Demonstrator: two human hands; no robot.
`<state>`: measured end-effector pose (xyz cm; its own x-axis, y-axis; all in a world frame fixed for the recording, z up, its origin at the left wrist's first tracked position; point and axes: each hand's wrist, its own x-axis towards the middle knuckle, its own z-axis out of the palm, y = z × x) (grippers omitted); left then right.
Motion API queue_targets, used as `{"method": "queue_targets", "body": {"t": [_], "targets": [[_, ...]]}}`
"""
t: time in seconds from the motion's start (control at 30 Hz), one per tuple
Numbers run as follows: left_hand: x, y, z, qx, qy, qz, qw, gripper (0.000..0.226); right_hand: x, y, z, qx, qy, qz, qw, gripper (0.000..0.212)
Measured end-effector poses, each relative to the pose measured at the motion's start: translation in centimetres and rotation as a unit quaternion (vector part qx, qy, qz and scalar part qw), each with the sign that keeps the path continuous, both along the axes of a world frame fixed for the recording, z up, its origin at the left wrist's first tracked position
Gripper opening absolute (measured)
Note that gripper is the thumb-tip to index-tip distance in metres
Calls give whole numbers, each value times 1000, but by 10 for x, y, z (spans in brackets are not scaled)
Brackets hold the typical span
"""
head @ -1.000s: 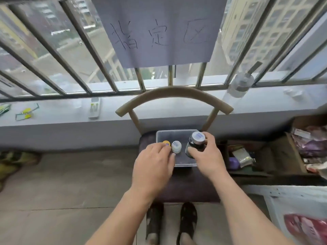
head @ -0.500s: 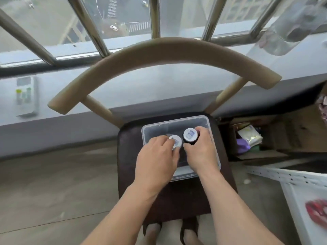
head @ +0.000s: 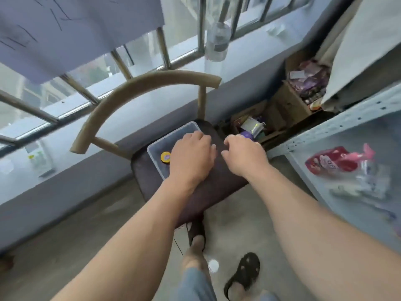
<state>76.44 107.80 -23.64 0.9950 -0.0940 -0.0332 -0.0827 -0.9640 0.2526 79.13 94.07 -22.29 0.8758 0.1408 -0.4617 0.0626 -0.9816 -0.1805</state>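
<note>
A clear plastic box [head: 156,152] sits on the dark seat of a chair [head: 217,183]. A yellow-capped small bottle [head: 166,157] shows in the box at its left side. My left hand [head: 191,157] lies palm down over the box and hides the rest of its contents; what its fingers touch underneath is hidden. My right hand [head: 245,155] hovers just right of the box over the seat edge, fingers loosely curled, with nothing visible in it.
The chair's curved wooden backrest [head: 138,92] faces a window ledge with metal bars. A clear bottle [head: 217,44] stands on the ledge and a remote [head: 40,159] lies at its left end. Cardboard boxes of clutter [head: 303,94] sit right of the chair, beside a white shelf [head: 347,166] holding packets.
The view has swung and tilted. My right hand has let go of the dark jar and moved right, off the box. My left hand now covers the white-capped bottle and the jar.
</note>
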Motion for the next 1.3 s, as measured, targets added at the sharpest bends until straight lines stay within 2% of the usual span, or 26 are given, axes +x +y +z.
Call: {"method": "queue_targets", "body": {"t": [0.13,0.27,0.37,0.47,0.63,0.9,1.13,1.23,1.3], "targets": [[-26,-80,65,26,-48,-115,992,23,-49,-82,68,-88,-70,-5,994,30],[-74,-176,120,32,-99,-198,975,17,-123,-188,128,-133,-104,-69,983,27],[-123,-254,153,26,-141,-255,956,12,-188,-272,169,-142,-122,-129,974,32],[-169,-327,181,5,-177,-299,938,18,-251,-344,205,-138,-168,-174,960,26],[-224,-440,210,-6,-191,-348,918,20,-331,-438,244,-143,-200,-251,936,27],[-263,-570,217,-39,-213,-422,880,21,-399,-550,247,-101,-249,-367,891,26],[-261,-665,210,-97,-226,-457,855,27,-428,-623,227,-75,-234,-457,855,27],[-264,-695,211,-128,-207,-452,858,23,-428,-647,216,4,-219,-509,832,39],[-267,-707,214,-148,-153,-444,870,30,-424,-662,207,87,-214,-543,807,53]]}}
